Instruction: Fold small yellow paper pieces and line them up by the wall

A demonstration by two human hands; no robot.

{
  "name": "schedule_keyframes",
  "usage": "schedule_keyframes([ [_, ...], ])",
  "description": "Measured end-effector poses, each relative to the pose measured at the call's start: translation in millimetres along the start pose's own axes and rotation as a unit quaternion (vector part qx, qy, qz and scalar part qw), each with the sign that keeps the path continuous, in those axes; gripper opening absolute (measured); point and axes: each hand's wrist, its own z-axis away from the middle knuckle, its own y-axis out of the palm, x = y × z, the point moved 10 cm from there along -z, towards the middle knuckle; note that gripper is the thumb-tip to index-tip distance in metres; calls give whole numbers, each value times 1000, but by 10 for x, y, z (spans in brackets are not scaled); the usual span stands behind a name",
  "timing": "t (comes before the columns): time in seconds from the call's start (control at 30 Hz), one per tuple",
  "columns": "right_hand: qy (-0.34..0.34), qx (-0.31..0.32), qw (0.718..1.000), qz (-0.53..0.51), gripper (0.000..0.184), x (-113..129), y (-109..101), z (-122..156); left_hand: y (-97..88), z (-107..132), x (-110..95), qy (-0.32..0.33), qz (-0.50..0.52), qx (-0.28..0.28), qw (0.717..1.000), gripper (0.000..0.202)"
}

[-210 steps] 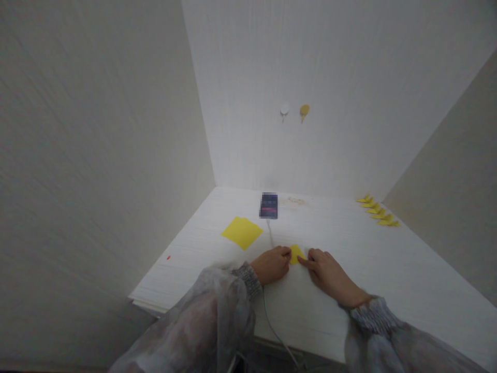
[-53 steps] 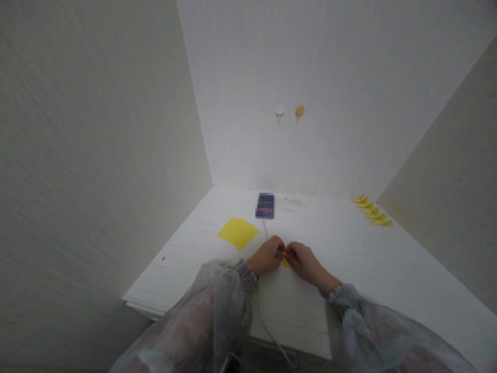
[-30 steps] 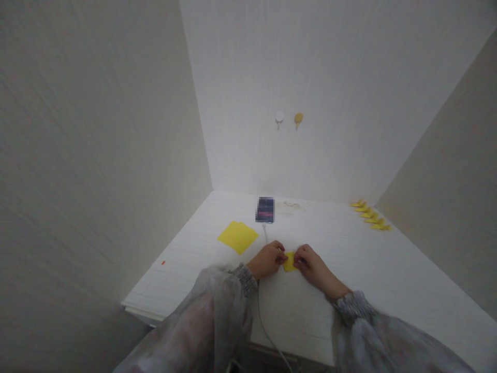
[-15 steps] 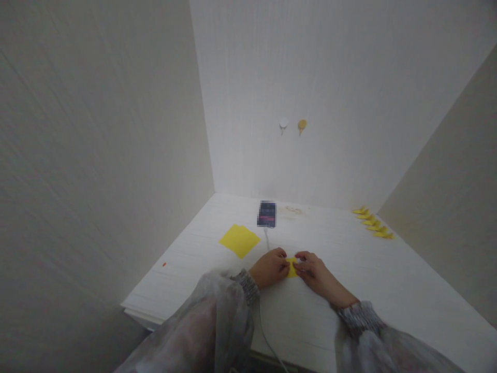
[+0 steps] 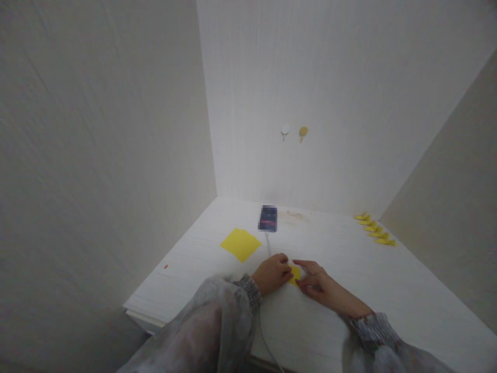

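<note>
A small folded piece of yellow paper (image 5: 295,274) lies on the white tabletop between my two hands. My left hand (image 5: 272,274) is closed on its left side, fingers curled and pressing the edge. From the right, my right hand (image 5: 320,286) spans the paper, its forefinger stretched along the top corner and its thumb touching the lower right edge. Up and to the left, flat square yellow sheets (image 5: 240,244) rest on the table. At the far right stands a slanting row of several folded yellow paper pieces (image 5: 375,229).
A phone with a blurred screen (image 5: 267,218) sits near the back wall, and its white cable (image 5: 264,331) runs under my left wrist to the front edge. Two round hooks (image 5: 294,132) are on the wall. A small orange bit (image 5: 165,267) lies at the left.
My right forefinger and thumb have spread wider apart at the paper, and the paper is turned a little. The left hand keeps its hold. The view has tilted slightly upward.
</note>
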Motion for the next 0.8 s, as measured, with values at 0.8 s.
schedule_keyframes([
  [0.8,34,-18,997,-64,29,-241,61,13,50,18,-77,65,-71,-2,995,27],
])
